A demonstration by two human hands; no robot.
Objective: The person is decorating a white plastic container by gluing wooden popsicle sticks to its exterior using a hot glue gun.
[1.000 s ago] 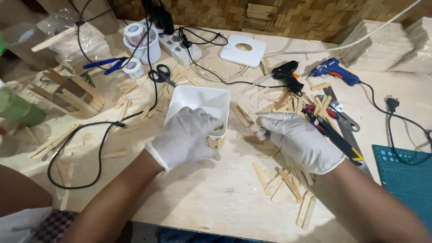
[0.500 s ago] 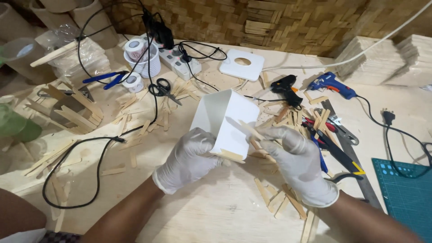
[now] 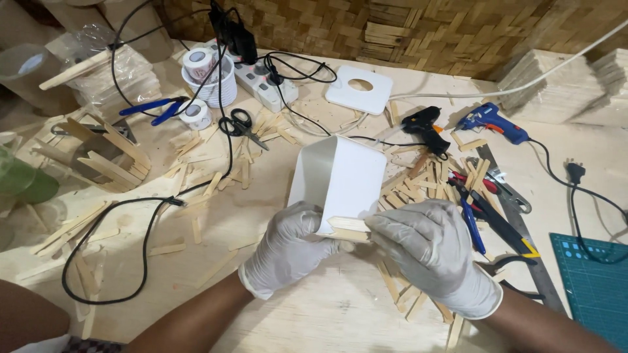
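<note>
Both my hands wear white gloves. My left hand [image 3: 288, 252] grips the bottom edge of a white square plastic container [image 3: 340, 178], tipped on its side with its open mouth facing away to the upper left. My right hand [image 3: 435, 252] presses a flat wooden stick [image 3: 348, 225] across the container's near end; a second stick lies just under it. Loose wooden sticks [image 3: 418, 180] are heaped on the table right behind the container and under my right wrist.
Black glue gun [image 3: 425, 125] and blue glue gun [image 3: 490, 122] lie at the right with a metal ruler [image 3: 523, 229], cutters and a green cutting mat [image 3: 595, 281]. Scissors [image 3: 242, 124], tape rolls, a power strip, a white lid [image 3: 360, 88] and a stick-built holder [image 3: 111, 160] sit left and back. Black cables cross the table.
The container went from lying mouth-up on the table to being lifted and tipped on its side. My right hand brought a stick against its near end.
</note>
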